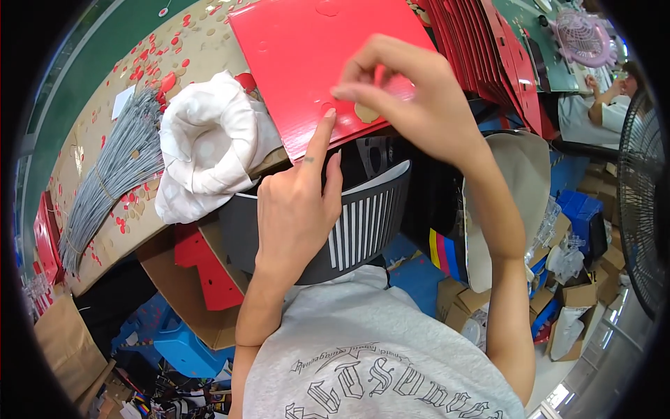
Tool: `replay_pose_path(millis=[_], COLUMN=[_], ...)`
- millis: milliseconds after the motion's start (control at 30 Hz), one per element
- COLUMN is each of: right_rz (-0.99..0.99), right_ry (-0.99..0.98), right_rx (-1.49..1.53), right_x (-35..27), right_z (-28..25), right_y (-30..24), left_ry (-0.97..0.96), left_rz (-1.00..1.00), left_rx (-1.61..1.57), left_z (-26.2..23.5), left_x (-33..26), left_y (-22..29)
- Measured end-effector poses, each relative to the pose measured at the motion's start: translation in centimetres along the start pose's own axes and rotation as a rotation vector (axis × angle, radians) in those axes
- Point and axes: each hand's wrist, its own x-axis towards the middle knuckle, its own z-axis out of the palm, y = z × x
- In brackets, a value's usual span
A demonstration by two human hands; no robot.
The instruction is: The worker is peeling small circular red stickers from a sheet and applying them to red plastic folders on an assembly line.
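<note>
A glossy red cardboard sheet [279, 49] lies in front of me at the table's near edge. My left hand [296, 209] has its index finger stretched out, the tip touching the sheet beside a small round cut outline, with the thumb apart. Over the sheet's right part hovers my right hand [426, 105], its fingers curled toward the thumb in a pinch. Whatever lies between those fingertips is hidden. Just below the right thumb, a tan round patch [366, 113] shows near the sheet's lower edge.
Left of the sheet sit a rolled white cloth [209, 133] and a bundle of grey ties [115, 167], among scattered red and tan discs. Red folded cardboard [467, 49] stands at the right. A black fan [638, 174], cartons and a person [614, 105] are farther right.
</note>
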Motion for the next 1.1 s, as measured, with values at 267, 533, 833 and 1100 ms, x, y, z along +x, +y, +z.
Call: replay_pose_path(millis=[267,533,833,1100], right_rz=[0.065,0.11,0.04,-0.169], right_ry=[-0.304,-0.357,-0.163,0.124], right_rx=[-0.077,-0.089,-0.157,-0.749], right_x=[5.1,5.3,4.5,3.7], right_z=[1.5,1.7,1.9,2.1], right_y=[3.2,3.1,3.1,6.9], left_ry=[0.044,0.081,0.07,0.051], left_rz=[0.034,0.045,0.064,0.084], left_rx=[0.115,0.058,0.042,0.031], left_z=[0.9,1.0,0.8,0.7], left_x=[0.0,0.0,0.2,0.0], left_y=[-0.4,-0.8,-1.0,-1.2])
